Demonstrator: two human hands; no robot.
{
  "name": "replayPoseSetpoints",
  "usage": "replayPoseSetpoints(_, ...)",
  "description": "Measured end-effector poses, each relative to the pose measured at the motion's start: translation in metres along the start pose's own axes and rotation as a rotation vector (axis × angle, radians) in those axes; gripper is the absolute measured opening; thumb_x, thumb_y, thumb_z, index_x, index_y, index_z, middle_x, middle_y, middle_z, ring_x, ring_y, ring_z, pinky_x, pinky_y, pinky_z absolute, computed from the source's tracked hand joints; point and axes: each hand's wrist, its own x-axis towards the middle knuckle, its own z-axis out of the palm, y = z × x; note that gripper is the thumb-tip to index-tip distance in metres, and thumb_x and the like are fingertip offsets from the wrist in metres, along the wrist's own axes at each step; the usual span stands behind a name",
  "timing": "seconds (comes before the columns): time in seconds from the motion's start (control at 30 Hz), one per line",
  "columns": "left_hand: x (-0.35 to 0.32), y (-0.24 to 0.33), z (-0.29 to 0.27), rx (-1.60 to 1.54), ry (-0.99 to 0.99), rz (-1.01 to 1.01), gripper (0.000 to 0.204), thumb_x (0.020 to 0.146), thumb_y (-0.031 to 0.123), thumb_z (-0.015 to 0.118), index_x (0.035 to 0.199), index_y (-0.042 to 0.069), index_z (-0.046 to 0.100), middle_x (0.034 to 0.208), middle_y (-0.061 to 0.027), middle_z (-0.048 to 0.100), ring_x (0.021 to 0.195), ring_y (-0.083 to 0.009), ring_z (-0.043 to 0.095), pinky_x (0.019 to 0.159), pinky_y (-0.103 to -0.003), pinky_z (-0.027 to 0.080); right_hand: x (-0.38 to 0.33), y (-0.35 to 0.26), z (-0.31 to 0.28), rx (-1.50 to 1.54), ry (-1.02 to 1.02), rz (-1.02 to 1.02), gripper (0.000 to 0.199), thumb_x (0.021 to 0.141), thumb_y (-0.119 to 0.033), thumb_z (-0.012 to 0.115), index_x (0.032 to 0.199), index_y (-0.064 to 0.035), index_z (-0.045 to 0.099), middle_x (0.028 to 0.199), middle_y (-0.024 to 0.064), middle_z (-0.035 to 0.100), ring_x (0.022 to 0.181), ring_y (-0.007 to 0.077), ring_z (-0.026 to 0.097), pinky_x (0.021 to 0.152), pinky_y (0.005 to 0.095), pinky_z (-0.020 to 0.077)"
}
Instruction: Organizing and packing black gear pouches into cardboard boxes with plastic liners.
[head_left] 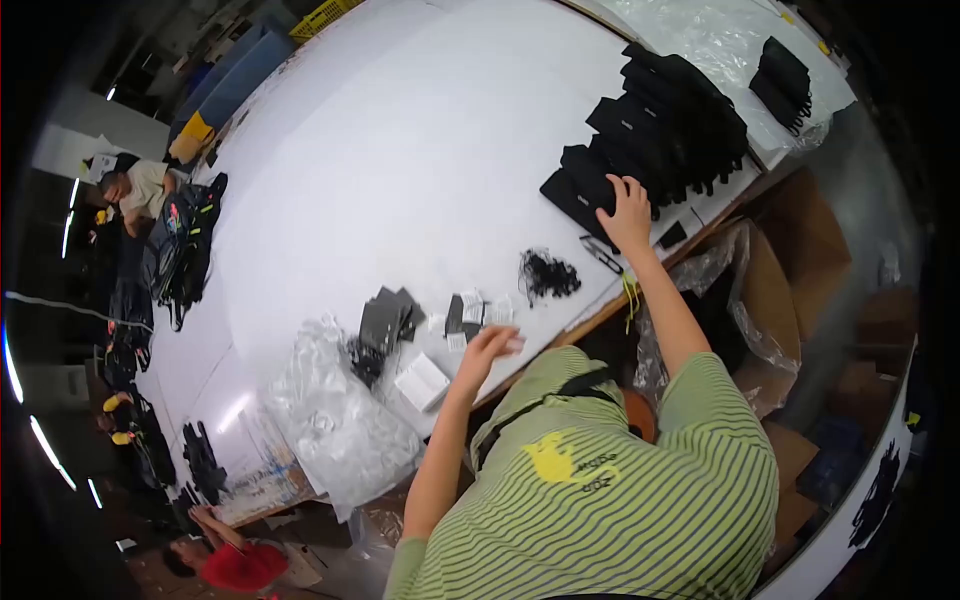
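Overlapping piles of black gloves (640, 130) run along the right part of the white table, fingers pointing toward its edge. My right hand (630, 215) rests over the nearest pile, thumb and fingers spread apart. Close to my body, my left hand (488, 352) is closed in a pinch, with something small and pale at its fingertips that is too small to name. Just beyond it lie a dark grey card piece (464, 314) and small white labels (497, 311). A stack of dark grey cards (388, 318) and a white stack of labels (422, 382) lie to its left.
Small black scissors (602, 254) and a tangle of black cords (548, 276) lie between my hands. Crumpled clear plastic (335, 420) covers the table's left front. A lined cardboard box (765, 300) stands at my right. Two other people (145, 195) are at the left.
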Motion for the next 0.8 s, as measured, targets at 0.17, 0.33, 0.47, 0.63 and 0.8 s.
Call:
replayPoseSetpoints(0.17,0.162,0.047,0.079,-0.054,0.028,-0.147,0.044,0.084,0.027,0.062,0.115,0.001,0.046,0.105,-0.0116,0.059,0.088,-0.0209,0.060,0.080,-0.032,0.048,0.046,0.018,-0.010,-0.011,-0.106,0.073,0.053,0.068,-0.018,0.069,0.118,-0.0152,0.052,0.105,0.0106,0.052,0.103,0.0283,0.051,0.080,0.0385,0.0461)
replayPoseSetpoints(0.33,0.264,0.036,0.122,0.124,0.418,-0.304,0.093,0.065,0.042,0.078,0.132,0.006,0.024,0.124,-0.0205,0.039,0.109,-0.0327,0.047,0.089,-0.042,0.043,0.058,0.030,-0.017,0.650,-0.051,0.466,0.039,0.079,-0.018,0.066,0.115,-0.0077,0.057,0.105,0.0161,0.063,0.093,0.0246,0.063,0.083,0.0315,0.0478)
replayPoseSetpoints(0.47,0.280,0.055,0.173,0.375,0.656,-0.413,0.108,0.057,0.041,0.081,0.138,0.013,0.017,0.136,-0.0232,0.017,0.122,-0.0410,0.026,0.097,-0.052,0.031,0.063,0.027,-0.033,0.939,0.016,0.468,0.041,0.084,-0.004,0.061,0.123,-0.0048,0.050,0.108,0.0132,0.059,0.096,0.0155,0.058,0.081,0.0268,0.0470)
replayPoseSetpoints(0.63,0.272,0.040,0.159,0.475,0.733,-0.303,0.103,0.058,0.018,0.080,0.140,0.018,0.019,0.136,-0.0205,0.021,0.117,-0.0375,0.034,0.093,-0.045,0.038,0.085,0.003,-0.046,1.042,0.016,0.500,0.050,0.086,-0.006,0.054,0.134,-0.0095,0.039,0.117,0.0121,0.055,0.103,0.0158,0.055,0.087,0.0293,0.0445)
replayPoseSetpoints(0.8,0.230,0.062,0.063,-0.317,0.320,0.031,0.080,0.067,-0.001,0.064,0.138,0.011,0.028,0.127,-0.0128,0.040,0.105,-0.0239,0.051,0.085,-0.035,0.047,0.089,-0.023,-0.017,1.818,-0.249,1.063,0.050,0.087,-0.020,0.042,0.136,-0.0139,0.039,0.123,0.0028,0.053,0.111,0.0186,0.052,0.092,0.0330,0.0421)
